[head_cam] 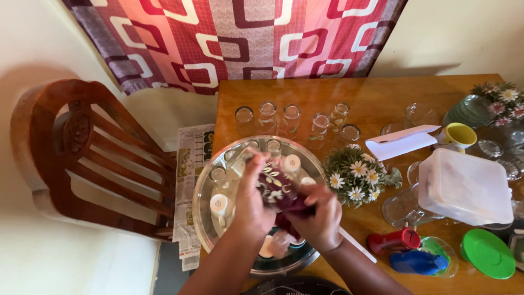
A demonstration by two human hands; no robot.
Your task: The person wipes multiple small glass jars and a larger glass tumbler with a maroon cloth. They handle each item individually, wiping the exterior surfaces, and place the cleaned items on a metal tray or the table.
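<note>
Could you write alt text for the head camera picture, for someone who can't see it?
Seen from above, a person's left hand and right hand work a dark red patterned cloth over a round metal tray of cups and glasses. The tray sits on a wooden table beside a row of empty glasses, a daisy bunch and a wooden chair.

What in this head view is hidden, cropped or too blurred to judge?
- Item wrapped in the dark floral cloth: covered by cloth and both hands, left hand and right hand.
- Right hand's fingers: motion-blurred.
- Round metal tray: near rim behind the forearms.
- Green round plastic lid area: right edge crops neighbouring items.
</note>
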